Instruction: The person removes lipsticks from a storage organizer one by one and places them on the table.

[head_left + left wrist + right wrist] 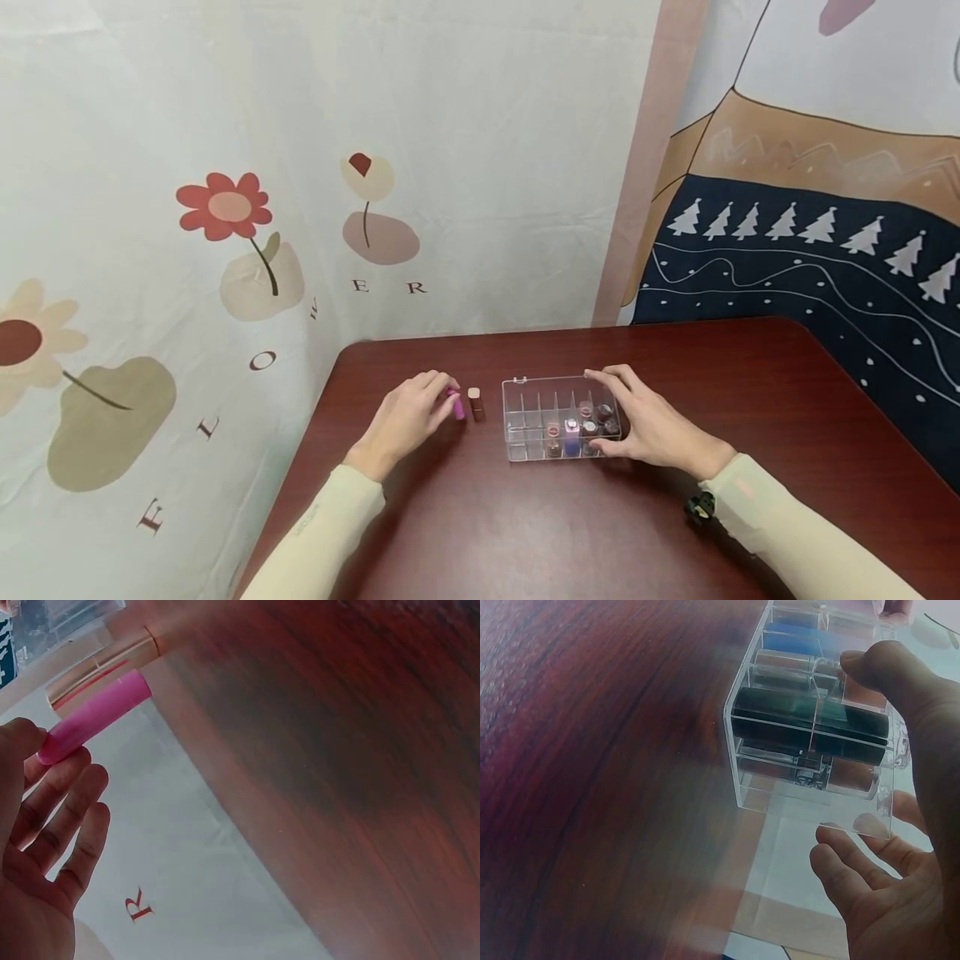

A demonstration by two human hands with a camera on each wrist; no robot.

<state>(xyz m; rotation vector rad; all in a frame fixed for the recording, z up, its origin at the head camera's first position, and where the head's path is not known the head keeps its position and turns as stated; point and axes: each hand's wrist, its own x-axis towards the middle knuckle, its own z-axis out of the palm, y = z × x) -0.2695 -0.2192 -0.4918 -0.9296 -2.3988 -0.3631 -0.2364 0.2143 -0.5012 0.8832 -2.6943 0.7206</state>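
My left hand (408,417) pinches a pink lipstick tube (97,716) at one end between thumb and index finger, the other fingers loosely bent. Just right of it, a brown lipstick (475,404) with a paler top stands upright on the table. My right hand (652,421) grips the right end of a clear divided organizer (517,456), thumb on the near side and fingers at the far side. Small cosmetics fill its right compartments, among them a blue-purple bottle (572,437) and a dark green tube (780,716). The left compartments look bare.
The dark red wooden table (480,533) has a rounded back edge close to a hanging cloth (487,208) with printed flowers. At the right hangs a dark blue cloth (787,275) with white trees. A black watch-like band (701,507) is at my right wrist.
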